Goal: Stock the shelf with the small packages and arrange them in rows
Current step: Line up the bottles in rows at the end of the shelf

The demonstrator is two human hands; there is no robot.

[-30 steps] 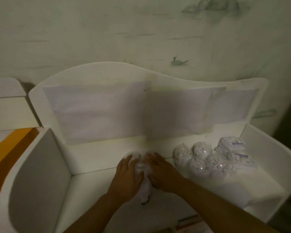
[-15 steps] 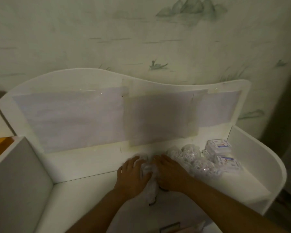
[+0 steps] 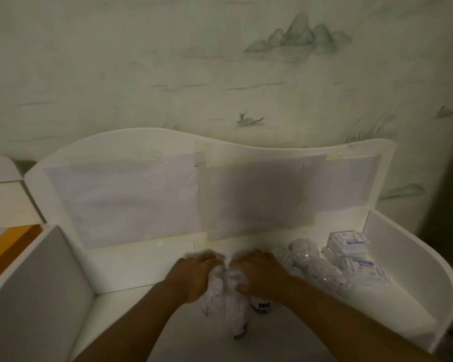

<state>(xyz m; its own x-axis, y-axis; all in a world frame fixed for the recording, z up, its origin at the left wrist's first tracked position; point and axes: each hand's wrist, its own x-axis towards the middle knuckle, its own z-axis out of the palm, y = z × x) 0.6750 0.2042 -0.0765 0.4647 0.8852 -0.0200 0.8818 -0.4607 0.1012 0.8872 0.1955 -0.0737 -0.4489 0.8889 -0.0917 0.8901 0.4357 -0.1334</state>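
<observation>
Pressing two soft packages (image 3: 228,291) together, the left hand (image 3: 191,276) and right hand (image 3: 259,274) are gripping them; squaring beside the stocked row (image 3: 311,267) is best.

No text can be read anywhere. Blue and red label marks are seen on the two flat packets (image 3: 347,239) at the shelf's right end, well to the right of the gripped bundle, but they are too blurred to be made out. A dark label patch (image 3: 262,306) just below the right hand (image 3: 259,274) is equally illegible.
</observation>
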